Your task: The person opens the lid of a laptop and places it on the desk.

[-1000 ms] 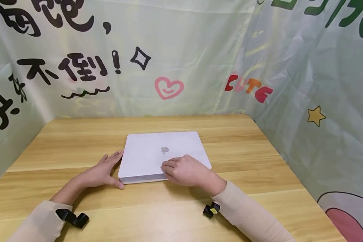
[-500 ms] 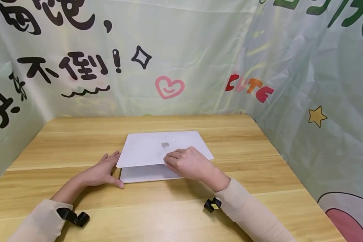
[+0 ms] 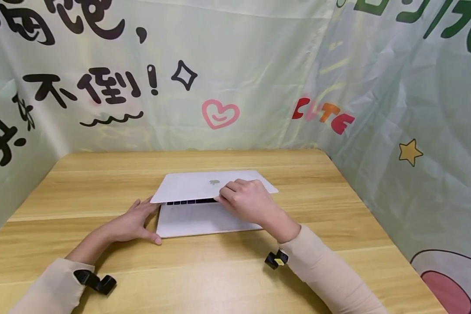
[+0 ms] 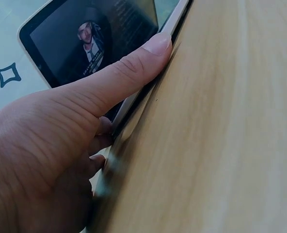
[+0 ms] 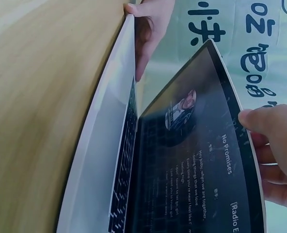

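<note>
A silver laptop [image 3: 204, 220] with an apple mark on its lid [image 3: 184, 185] lies on the wooden table, the lid partly raised. My right hand [image 3: 247, 203] pinches the lid's front edge, thumb on the screen side and fingers behind it. In the right wrist view, the lit screen [image 5: 182, 145] shows a round picture and lines of text, and black keys [image 5: 121, 179] show beneath it. My left hand [image 3: 129, 224] rests against the laptop's left side, fingers stretched along it and thumb at the front corner. In the left wrist view, that thumb [image 4: 134, 65] lies along the base's edge.
The wooden table [image 3: 102, 187] reaches back to a printed cloth [image 3: 259, 65] hung behind and on both sides. Each sleeve carries a black wrist camera, the left one [image 3: 96, 282] and the right one [image 3: 276, 259].
My right hand has lifted the lid's front edge from almost closed to a wider angle, uncovering the palm rest and some keys. My left hand has stayed at the laptop's left side.
</note>
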A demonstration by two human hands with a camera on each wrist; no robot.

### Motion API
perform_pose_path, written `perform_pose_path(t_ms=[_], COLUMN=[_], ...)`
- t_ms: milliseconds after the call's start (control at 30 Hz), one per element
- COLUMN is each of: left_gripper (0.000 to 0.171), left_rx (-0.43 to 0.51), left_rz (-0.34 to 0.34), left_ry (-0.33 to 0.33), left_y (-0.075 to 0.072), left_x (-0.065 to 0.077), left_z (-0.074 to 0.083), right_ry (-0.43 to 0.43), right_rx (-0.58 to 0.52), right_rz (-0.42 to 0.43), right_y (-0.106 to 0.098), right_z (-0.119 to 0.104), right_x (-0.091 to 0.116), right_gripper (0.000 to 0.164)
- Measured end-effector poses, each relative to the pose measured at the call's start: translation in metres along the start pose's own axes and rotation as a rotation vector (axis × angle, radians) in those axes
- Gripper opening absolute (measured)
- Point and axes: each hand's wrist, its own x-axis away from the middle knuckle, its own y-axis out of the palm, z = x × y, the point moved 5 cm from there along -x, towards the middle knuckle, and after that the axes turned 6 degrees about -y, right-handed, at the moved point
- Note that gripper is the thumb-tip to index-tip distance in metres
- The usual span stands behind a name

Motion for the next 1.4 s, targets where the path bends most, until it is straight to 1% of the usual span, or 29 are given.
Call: perform_pose_path(t_ms=[167,400,567,733,833,1000,1233,1400], left_gripper=[0.122,0.12,0.119,0.117,0.118,0.119,0.12,0.121], left_rx=[-0.034,-0.037,-0.026,-0.013,-0.019,-0.022,-0.004,0.009], left_rz=[-0.012,-0.045,-0.063,-0.06,-0.059,-0.054,-0.061,-0.068], left_ry=[-0.025,-0.03,-0.041,-0.031,-0.034,-0.027,-0.039,-0.045], left_y=[0.0,0.0,0.0,-0.001,-0.001,0.0,0.0,-0.002], left_x=[0.001,0.003,0.003,0.003,0.003,0.003,0.004,0.005], left_z=[-0.002,0.0,0.001,0.002,0.002,0.0,0.002,0.004], right_ry=[0.048,0.086,0.121,0.175,0.211,0.256,0.274,0.295], right_rx=[0.036,0.091,0.105,0.11,0.122,0.155,0.205,0.22], right_rz=[0.008,0.026,0.035,0.041,0.05,0.086,0.179,0.19], right_y=[-0.001,-0.003,-0.005,-0.007,-0.006,-0.001,0.007,0.012], right_z=[0.004,0.012,0.024,0.039,0.047,0.056,0.066,0.073], right_x=[-0.003,-0.011,-0.021,-0.033,-0.038,-0.043,-0.046,-0.05], right_gripper=[0.019,0.023,0.024,0.026,0.032,0.036,0.033,0.031])
